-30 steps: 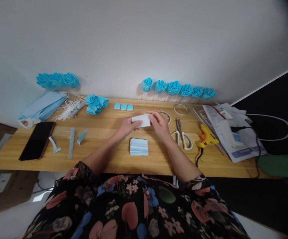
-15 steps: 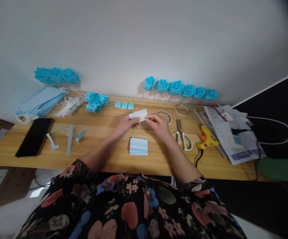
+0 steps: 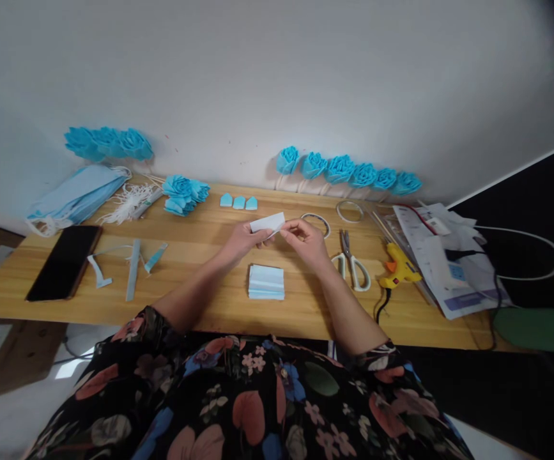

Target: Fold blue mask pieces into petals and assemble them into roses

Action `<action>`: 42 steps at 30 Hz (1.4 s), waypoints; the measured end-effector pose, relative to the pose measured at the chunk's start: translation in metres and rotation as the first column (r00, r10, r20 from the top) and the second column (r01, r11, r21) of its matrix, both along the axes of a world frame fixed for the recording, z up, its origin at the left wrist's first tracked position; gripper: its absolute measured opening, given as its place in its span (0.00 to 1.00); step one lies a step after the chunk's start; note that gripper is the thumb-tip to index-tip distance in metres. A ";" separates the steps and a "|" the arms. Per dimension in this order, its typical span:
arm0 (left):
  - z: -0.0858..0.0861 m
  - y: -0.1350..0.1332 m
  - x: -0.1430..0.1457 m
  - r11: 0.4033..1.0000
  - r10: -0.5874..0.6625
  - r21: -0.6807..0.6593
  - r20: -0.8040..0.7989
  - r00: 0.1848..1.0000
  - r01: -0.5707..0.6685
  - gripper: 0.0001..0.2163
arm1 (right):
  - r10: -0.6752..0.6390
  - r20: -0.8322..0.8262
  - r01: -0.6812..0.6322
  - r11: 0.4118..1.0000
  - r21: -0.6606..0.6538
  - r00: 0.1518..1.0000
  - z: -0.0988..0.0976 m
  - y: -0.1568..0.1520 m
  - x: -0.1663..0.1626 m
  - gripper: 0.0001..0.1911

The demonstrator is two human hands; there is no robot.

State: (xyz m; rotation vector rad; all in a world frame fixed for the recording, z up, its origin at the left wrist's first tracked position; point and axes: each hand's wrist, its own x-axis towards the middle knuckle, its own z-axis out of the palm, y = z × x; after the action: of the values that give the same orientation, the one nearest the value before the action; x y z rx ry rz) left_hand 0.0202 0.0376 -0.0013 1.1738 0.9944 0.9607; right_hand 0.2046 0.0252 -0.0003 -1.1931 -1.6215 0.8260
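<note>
Between my two hands is a small pale rectangle of mask fabric [image 3: 266,222], raised a little over the table, with a fold along its near edge. My left hand [image 3: 245,240] is closed on its left end, thumb on top. The fingertips of my right hand [image 3: 307,239] pinch the right corner. Just below lies a stack of cut fabric pieces [image 3: 266,282]. Beyond my hands sit three small blue petal-shaped pieces [image 3: 239,202] in a row.
Scissors [image 3: 351,262], a yellow glue gun [image 3: 398,268] and tape rolls [image 3: 315,223] lie on the right. Blue fabric flowers [image 3: 340,168] lean along the wall. On the left are face masks [image 3: 78,197], cut-off strips [image 3: 133,269] and a phone [image 3: 64,263].
The near edge of the fabric piece, flat before, now shows a fold at its lower right. Both hands keep nearly the same place.
</note>
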 end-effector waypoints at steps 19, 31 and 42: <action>0.005 -0.001 0.002 0.995 0.096 0.025 -0.104 0.990 -0.094 0.16 | -0.053 -0.023 0.050 0.995 -0.091 0.998 -0.007 0.004 0.000 0.10; -0.001 0.000 0.001 0.998 0.055 0.041 -0.090 0.994 -0.051 0.19 | -0.068 -0.082 0.061 0.995 -0.084 0.994 -0.013 0.007 -0.001 0.13; -0.003 0.002 0.004 0.992 0.065 0.116 -0.067 0.996 -0.056 0.25 | -0.085 -0.084 0.081 0.995 -0.050 0.993 -0.015 0.007 0.000 0.16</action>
State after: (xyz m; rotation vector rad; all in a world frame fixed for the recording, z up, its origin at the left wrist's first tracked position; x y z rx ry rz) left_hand 0.0237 0.0391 -0.0041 1.2866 1.0481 1.0413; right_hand 0.2045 0.0319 -0.0149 -1.2322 -1.4800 0.8547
